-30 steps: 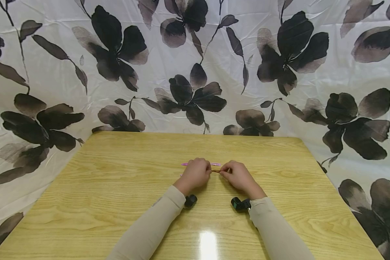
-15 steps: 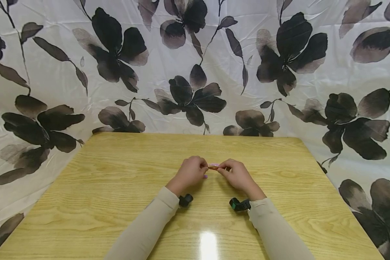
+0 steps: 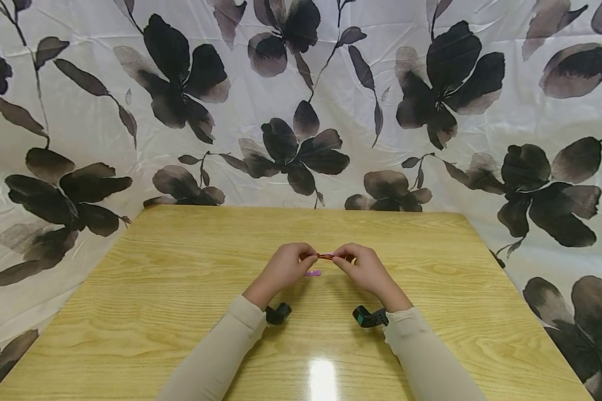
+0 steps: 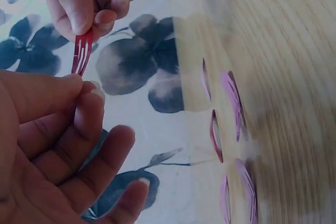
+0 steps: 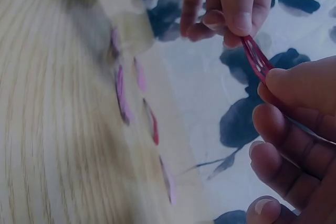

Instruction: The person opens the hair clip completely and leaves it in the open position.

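A red snap hair clip is stretched between both hands above the table. In the head view my left hand pinches one end between thumb and index finger, while my right hand pinches the other end. The clip's slotted metal face shows in the left wrist view, where the left hand's other fingers are spread loosely. Below the hands, hair clips lie in two rows: a purple clip, a pink clip and another red clip are among them. My hands hide most of these clips in the head view.
The wooden table extends on every side of the hands. A white cloth with dark flowers hangs behind its far edge. A black wrist camera sits under the left wrist, and another camera under the right.
My left hand has shifted left, uncovering a purple clip on the table. The held red clip has risen slightly and now shows more clearly between the hands. The right hand has barely moved.
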The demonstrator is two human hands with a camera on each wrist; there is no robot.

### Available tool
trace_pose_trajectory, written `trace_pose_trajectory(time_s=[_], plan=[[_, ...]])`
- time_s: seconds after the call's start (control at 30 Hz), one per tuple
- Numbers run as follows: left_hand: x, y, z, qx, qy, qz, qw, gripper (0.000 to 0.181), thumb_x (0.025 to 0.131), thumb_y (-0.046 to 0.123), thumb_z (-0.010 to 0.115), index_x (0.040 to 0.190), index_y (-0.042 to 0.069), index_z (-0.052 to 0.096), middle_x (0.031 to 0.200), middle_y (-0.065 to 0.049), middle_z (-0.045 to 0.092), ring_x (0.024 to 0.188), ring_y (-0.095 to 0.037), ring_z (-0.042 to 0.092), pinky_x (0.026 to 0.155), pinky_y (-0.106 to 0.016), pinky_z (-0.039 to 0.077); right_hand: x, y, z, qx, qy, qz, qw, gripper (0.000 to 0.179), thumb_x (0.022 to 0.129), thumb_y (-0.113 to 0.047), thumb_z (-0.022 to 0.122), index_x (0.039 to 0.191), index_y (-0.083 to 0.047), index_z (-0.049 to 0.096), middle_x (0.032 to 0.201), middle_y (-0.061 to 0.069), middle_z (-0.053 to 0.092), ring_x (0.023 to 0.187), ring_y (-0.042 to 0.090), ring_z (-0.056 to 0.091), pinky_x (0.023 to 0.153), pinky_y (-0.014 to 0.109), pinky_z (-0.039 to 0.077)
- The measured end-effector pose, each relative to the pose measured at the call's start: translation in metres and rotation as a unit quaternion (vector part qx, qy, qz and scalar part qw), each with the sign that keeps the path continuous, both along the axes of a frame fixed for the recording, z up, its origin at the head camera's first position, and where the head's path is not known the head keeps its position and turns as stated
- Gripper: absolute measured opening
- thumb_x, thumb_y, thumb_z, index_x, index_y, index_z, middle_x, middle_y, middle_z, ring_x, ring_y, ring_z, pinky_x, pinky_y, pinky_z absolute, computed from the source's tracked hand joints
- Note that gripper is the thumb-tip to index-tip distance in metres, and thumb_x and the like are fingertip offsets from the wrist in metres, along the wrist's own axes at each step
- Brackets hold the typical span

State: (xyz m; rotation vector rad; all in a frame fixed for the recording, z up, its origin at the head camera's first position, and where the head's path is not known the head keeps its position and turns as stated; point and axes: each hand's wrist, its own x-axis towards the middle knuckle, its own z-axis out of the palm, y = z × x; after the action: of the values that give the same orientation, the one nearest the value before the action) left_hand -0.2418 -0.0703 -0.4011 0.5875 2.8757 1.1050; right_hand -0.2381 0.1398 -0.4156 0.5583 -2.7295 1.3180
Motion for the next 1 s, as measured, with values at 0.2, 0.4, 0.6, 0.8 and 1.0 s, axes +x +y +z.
trace_pose_trajectory(time_s=[0.2, 0.4, 0.6, 0.8, 1.0], plan=[[0.006, -0.005, 0.003, 0.034, -0.018, 0.0, 0.9993, 0.021, 0.098, 0.025, 0.059, 0.1, 0.009, 0.072, 0.086, -0.004, 0.068, 0.064, -0.013, 0.052, 0.056, -0.028, 0.044, 0.005, -0.003, 0.007, -0.004, 0.001, 0.004, 1.0, 0.011, 0.095, -0.026, 0.063, 0.098, -0.018, 0.07, 0.086, -0.002, 0.065, 0.075, 0.017, 0.053, 0.065, 0.032, 0.045], [0.01, -0.01, 0.005, 0.05, -0.001, -0.001, 0.9988, 0.015, 0.097, 0.025, 0.06, 0.096, 0.015, 0.071, 0.081, 0.002, 0.064, 0.061, -0.013, 0.05, 0.055, -0.028, 0.044, 0.01, -0.005, 0.012, -0.012, 0.006, 0.015, 0.9998, 0.011, 0.095, -0.026, 0.062, 0.099, -0.018, 0.069, 0.087, -0.002, 0.066, 0.073, 0.016, 0.054, 0.068, 0.032, 0.046], [0.012, -0.013, 0.009, 0.064, 0.011, -0.01, 0.9978, 0.014, 0.096, 0.024, 0.062, 0.095, 0.013, 0.071, 0.077, 0.001, 0.062, 0.062, -0.013, 0.049, 0.057, -0.028, 0.043, 0.013, -0.006, 0.013, -0.027, -0.002, 0.023, 0.9994, 0.015, 0.096, -0.027, 0.062, 0.101, -0.014, 0.069, 0.084, 0.0, 0.065, 0.067, 0.016, 0.052, 0.059, 0.029, 0.045], [0.013, -0.015, 0.01, 0.074, 0.014, -0.011, 0.9971, 0.015, 0.096, 0.025, 0.062, 0.096, 0.014, 0.072, 0.069, 0.002, 0.057, 0.056, -0.013, 0.044, 0.053, -0.027, 0.039, 0.014, -0.007, 0.013, -0.026, 0.004, 0.023, 0.9994, 0.018, 0.096, -0.027, 0.062, 0.101, -0.011, 0.069, 0.074, -0.001, 0.061, 0.062, 0.016, 0.049, 0.055, 0.028, 0.042], [0.014, -0.016, 0.009, 0.087, 0.014, -0.022, 0.9958, 0.014, 0.096, 0.024, 0.061, 0.096, 0.015, 0.072, 0.069, 0.002, 0.058, 0.056, -0.012, 0.045, 0.053, -0.027, 0.04, 0.015, -0.008, 0.013, -0.037, 0.008, 0.012, 0.9992, 0.017, 0.096, -0.026, 0.061, 0.1, -0.012, 0.07, 0.07, 0.0, 0.056, 0.059, 0.017, 0.046, 0.053, 0.026, 0.039]])
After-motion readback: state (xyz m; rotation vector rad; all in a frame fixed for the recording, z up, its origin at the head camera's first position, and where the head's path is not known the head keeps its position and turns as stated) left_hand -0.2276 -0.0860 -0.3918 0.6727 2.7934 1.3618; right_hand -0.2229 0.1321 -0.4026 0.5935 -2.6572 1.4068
